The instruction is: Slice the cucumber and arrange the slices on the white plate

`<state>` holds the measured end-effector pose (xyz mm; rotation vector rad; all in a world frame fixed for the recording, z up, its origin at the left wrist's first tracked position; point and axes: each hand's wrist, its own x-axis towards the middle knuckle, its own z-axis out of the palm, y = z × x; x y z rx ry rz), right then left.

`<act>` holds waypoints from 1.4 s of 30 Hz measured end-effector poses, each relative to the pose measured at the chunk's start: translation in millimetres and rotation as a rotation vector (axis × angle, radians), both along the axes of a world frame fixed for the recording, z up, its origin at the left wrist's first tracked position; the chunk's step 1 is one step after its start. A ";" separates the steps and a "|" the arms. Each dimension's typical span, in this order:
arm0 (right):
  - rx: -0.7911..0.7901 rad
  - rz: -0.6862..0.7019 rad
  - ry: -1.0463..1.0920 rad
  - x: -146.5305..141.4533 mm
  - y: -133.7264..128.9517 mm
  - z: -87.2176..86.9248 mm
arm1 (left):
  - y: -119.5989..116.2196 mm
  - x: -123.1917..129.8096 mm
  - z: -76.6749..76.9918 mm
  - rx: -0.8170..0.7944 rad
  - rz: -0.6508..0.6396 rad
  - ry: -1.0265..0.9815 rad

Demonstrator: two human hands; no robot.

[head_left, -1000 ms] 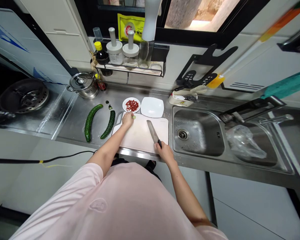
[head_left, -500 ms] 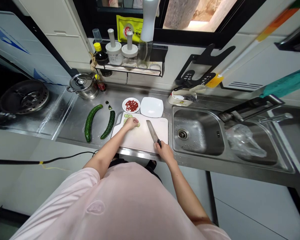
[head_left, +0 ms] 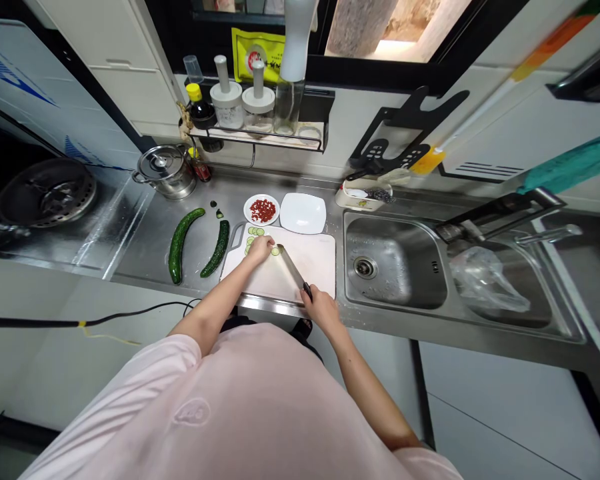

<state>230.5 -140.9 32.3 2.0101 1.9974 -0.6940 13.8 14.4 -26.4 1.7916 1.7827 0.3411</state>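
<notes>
We appear mid-slicing: cucumber slices (head_left: 253, 231) lie mostly far-left on the cutting board (head_left: 313, 257); at its near edge our right hand (head_left: 323, 308) clasps a knife (head_left: 291, 267), our left hand (head_left: 261, 249) curling near the tip, hold unclear. Another cut calls for tucked fingertips. Beyond the board, a yellow packet (head_left: 244, 50) bears unreadable lettering.

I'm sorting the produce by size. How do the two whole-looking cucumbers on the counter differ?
The left cucumber looks longer than the right cucumber. The left cucumber bends more clearly, while the right cucumber is straighter. The right cucumber lies closer to the board than the left cucumber. Both are dark green and lie on the metal counter.
</notes>
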 end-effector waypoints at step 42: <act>-0.086 -0.014 -0.061 -20.8 -13.6 10.3 | 7.5 3.4 -0.3 -0.109 0.108 -0.013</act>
